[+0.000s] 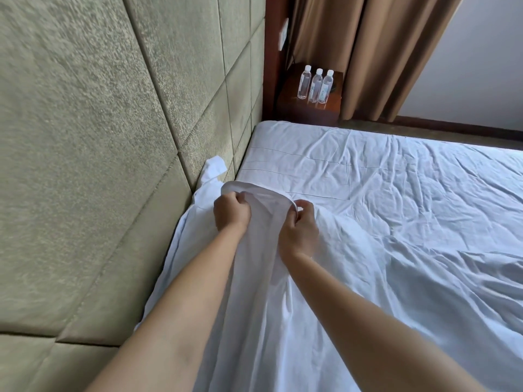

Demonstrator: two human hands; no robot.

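Note:
A white sheet (263, 278) lies rumpled over the bed (396, 179) and its edge is lifted near the headboard. My left hand (230, 212) grips the raised edge on the left, fingers curled round the hem. My right hand (300, 226) pinches the same hem a little to the right. The hem arcs between the two hands above the mattress. A loose white corner of cloth (213, 168) sticks up against the headboard.
A padded green headboard (99, 165) fills the left side. A dark wooden nightstand (308, 110) beyond the bed carries three water bottles (315, 86). Brown curtains (368, 52) hang behind it, and a strip of floor runs along the bed's far side.

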